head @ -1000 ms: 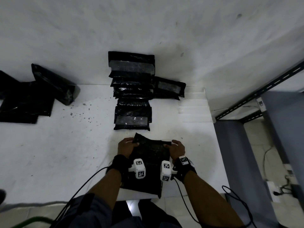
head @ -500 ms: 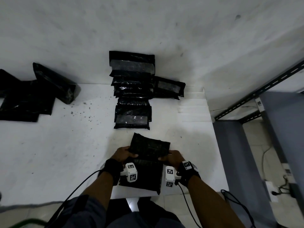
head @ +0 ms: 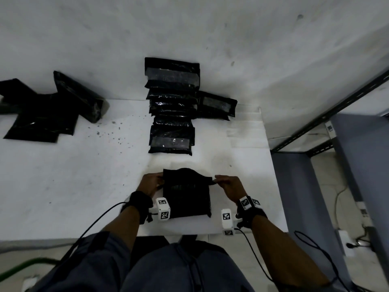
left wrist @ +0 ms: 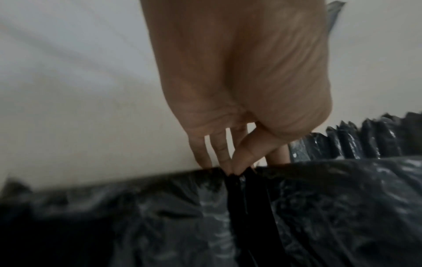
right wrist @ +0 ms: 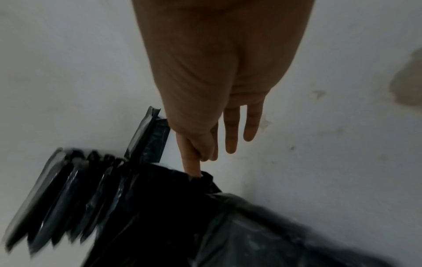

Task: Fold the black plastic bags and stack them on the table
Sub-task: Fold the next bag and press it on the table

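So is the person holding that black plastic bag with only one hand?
No: the left hand and the right hand each pinch a far corner of the black plastic bag on the white table.

One white table (head: 63, 175) bears one loose black plastic bag (head: 186, 194), pinched at its far corners by two hands, the left hand (head: 150, 184) and the right hand (head: 229, 187). Beyond it, a row of folded black plastic bags (head: 171, 106) holds about six, overlapping too much for an exact count, with one more folded black bag (head: 216, 105) beside it. A far-left heap of flat black bags (head: 46, 114) shows at least three.
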